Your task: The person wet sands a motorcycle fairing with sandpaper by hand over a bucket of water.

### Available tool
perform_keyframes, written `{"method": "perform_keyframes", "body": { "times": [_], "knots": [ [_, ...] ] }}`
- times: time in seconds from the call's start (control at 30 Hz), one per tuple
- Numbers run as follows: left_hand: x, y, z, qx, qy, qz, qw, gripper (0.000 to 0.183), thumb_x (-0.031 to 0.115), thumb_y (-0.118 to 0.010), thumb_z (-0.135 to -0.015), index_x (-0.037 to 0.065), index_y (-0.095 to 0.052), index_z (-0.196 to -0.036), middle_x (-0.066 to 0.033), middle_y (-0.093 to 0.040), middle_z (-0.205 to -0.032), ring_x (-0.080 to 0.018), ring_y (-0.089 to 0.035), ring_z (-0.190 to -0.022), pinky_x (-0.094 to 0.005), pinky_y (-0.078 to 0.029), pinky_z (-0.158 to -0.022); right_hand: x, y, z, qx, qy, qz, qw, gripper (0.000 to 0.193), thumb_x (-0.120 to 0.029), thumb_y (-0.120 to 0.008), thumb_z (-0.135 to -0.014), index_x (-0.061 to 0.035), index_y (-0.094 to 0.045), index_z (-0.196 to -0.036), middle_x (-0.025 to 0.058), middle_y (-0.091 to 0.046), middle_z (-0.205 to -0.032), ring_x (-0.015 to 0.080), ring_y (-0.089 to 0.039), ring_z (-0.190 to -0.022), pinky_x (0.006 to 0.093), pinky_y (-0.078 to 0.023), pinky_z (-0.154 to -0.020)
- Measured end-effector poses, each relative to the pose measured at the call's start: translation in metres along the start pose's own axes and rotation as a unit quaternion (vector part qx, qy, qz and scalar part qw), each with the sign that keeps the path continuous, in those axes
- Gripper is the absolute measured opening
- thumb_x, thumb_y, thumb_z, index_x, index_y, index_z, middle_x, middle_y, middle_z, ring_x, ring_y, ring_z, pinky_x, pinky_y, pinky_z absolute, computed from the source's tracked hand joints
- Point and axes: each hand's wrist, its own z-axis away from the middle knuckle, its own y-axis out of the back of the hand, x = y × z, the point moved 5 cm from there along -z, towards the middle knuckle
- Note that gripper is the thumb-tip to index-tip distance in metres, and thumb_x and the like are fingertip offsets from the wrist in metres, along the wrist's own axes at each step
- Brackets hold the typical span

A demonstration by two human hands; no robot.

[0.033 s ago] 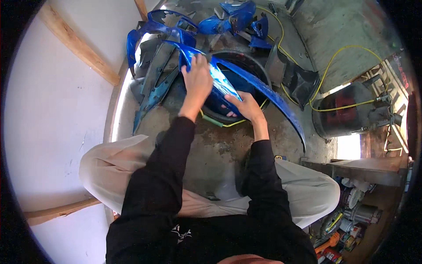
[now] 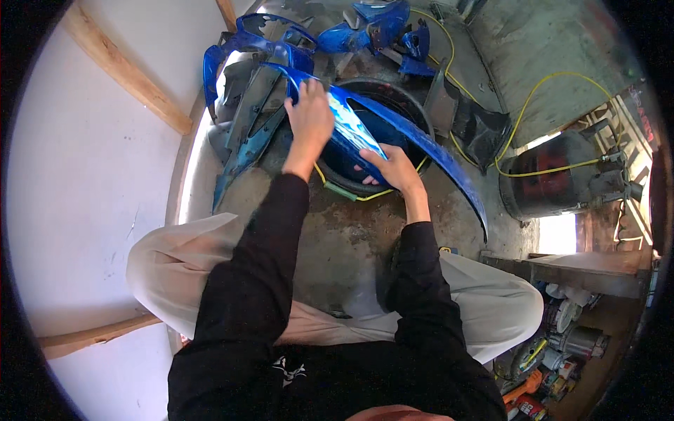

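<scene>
A long, curved blue motorcycle body panel point(image 2: 356, 128), its middle shining, is held slanting over a round black tub point(image 2: 421, 105). My right hand point(image 2: 395, 170) grips its near end, thumb on top and fingers curled underneath. Higher up the panel, my left hand point(image 2: 309, 121) lies on the glossy surface with its fingers stretched out and the thumb apart. Anything under that palm is hidden. From the panel's far part, a thin blue arm sweeps right and down to a point near my right knee. A yellow tub handle with a green grip point(image 2: 340, 191) hangs at the near rim.
More blue body parts point(image 2: 365, 31) lie on the floor at the back, with dark, worn panels point(image 2: 256, 133) on the left. A black tank point(image 2: 554, 174) with a yellow hose point(image 2: 537, 83) stands right. Power tools point(image 2: 562, 337) fill a low shelf. A white wall point(image 2: 91, 168) borders the left.
My left hand has slid slightly left and away along the panel. My right hand keeps its grip in nearly the same place.
</scene>
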Motion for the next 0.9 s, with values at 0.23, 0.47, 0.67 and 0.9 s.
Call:
{"method": "perform_keyframes", "body": {
  "times": [0.23, 0.47, 0.67, 0.9],
  "knots": [
    [0.039, 0.002, 0.035, 0.001, -0.006, -0.009, 1.000, 0.035, 0.018, -0.055, -0.101, -0.003, -0.063, -0.128, -0.0189, -0.063, -0.139, -0.0348, -0.056, -0.134, -0.0606, -0.045, -0.101, 0.004, 0.007, -0.003, 0.006, -0.012, -0.003, 1.000, 0.044, -0.035, -0.072, -0.102, 0.0046, -0.071, -0.122, 0.0120, -0.078, -0.091, 0.0153, -0.072, -0.063, 0.0254, -0.054, -0.054],
    [-0.017, 0.005, -0.020, -0.004, 0.027, -0.025, 0.999, 0.032, 0.018, -0.052, -0.103, 0.001, -0.062, -0.128, -0.0171, -0.061, -0.145, -0.0373, -0.059, -0.132, -0.0627, -0.045, -0.099, 0.000, -0.008, -0.010, 0.007, 0.008, -0.009, 1.000, 0.046, -0.037, -0.072, -0.102, 0.0051, -0.070, -0.120, 0.0123, -0.078, -0.091, 0.0167, -0.073, -0.063, 0.0268, -0.055, -0.055],
    [0.050, 0.007, 0.046, -0.027, -0.018, 0.024, 0.999, 0.041, 0.019, -0.050, -0.104, -0.002, -0.060, -0.139, -0.0192, -0.055, -0.153, -0.0354, -0.052, -0.143, -0.0649, -0.039, -0.107, 0.014, 0.005, -0.006, 0.001, 0.001, -0.030, 1.000, 0.044, -0.036, -0.071, -0.102, 0.0055, -0.071, -0.118, 0.0127, -0.079, -0.093, 0.0164, -0.074, -0.064, 0.0264, -0.054, -0.056],
    [-0.019, -0.009, -0.027, -0.064, 0.038, 0.022, 0.997, 0.042, 0.024, -0.045, -0.108, 0.005, -0.061, -0.143, -0.0169, -0.055, -0.155, -0.0334, -0.054, -0.141, -0.0669, -0.037, -0.107, -0.001, -0.011, -0.012, 0.000, 0.008, -0.012, 1.000, 0.043, -0.035, -0.070, -0.103, 0.0042, -0.072, -0.122, 0.0110, -0.079, -0.094, 0.0147, -0.073, -0.065, 0.0262, -0.055, -0.057]
  ]
}}
